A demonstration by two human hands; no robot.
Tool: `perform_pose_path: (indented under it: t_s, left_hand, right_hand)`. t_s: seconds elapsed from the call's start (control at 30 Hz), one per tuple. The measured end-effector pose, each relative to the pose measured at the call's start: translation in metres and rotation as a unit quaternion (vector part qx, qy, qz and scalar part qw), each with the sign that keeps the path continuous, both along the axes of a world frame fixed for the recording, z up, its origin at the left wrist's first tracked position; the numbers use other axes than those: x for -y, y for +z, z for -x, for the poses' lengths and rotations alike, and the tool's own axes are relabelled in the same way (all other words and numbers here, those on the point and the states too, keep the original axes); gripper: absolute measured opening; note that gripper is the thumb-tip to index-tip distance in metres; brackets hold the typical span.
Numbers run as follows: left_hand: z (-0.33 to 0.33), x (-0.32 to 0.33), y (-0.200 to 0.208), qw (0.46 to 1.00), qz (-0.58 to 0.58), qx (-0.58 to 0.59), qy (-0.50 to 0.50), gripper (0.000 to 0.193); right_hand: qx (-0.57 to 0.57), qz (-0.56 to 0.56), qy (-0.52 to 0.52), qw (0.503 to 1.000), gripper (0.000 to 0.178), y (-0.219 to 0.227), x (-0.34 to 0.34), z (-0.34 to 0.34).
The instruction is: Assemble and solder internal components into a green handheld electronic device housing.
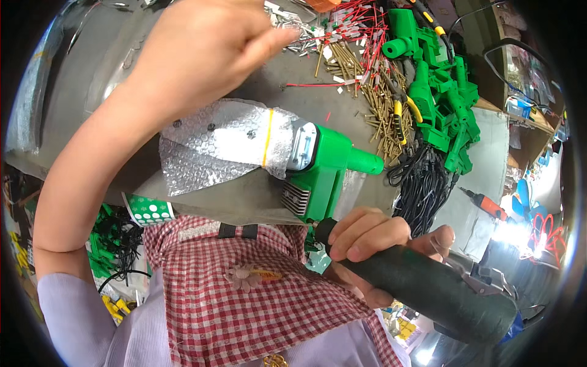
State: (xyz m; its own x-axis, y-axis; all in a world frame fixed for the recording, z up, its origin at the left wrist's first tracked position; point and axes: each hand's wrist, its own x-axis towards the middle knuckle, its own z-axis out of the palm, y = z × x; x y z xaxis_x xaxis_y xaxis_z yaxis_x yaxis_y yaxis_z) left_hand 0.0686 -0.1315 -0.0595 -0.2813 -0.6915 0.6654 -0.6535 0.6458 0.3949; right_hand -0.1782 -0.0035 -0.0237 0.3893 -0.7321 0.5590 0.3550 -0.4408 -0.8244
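head view: right hand (382, 244) grips screwdriver (446, 293), far left hand (205, 46) half-curls (contents unclear), green tool (333, 162) partly wrapped, screwing seemingly unfinished.

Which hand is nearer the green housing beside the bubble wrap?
Right. In the picture, the right hand, gripping a dark tool, is below and right of the green housing; the left hand is farther, above and left.
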Motion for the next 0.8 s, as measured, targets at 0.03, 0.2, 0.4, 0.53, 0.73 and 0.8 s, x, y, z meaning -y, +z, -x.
perform_pose_path:
  t_s: [0.03, 0.2, 0.4, 0.53, 0.73, 0.8]
  left_hand:
    - [-0.003, 0.001, 0.000, 0.997, -0.009, 0.082, -0.010, 0.022]
    - [0.014, -0.017, 0.016, 0.979, -0.003, 0.199, -0.038, 0.040]
    - [0.023, -0.002, -0.003, 0.973, -0.150, 0.170, 0.051, 0.010]
    - [0.043, -0.025, -0.002, 0.987, 0.000, 0.057, -0.149, 0.042]
    - [0.053, -0.045, -0.020, 0.934, -0.160, 0.170, -0.270, 0.071]
    - [0.056, -0.049, -0.025, 0.945, -0.137, 0.185, -0.231, 0.070]
  right_hand:
    - [0.008, -0.001, -0.015, 1.000, 0.098, 0.000, 0.000, -0.003]
    - [-0.025, 0.002, 0.003, 1.000, 0.095, 0.005, 0.001, 0.000]
    - [0.015, -0.030, -0.009, 0.999, 0.086, 0.003, -0.002, -0.003]
    - [0.018, -0.024, -0.061, 0.998, 0.079, 0.008, -0.009, -0.001]
    - [-0.011, 0.048, 0.034, 0.998, 0.076, 0.000, 0.010, -0.001]
    - [-0.019, 0.047, 0.027, 0.998, 0.077, -0.003, 0.009, -0.001]
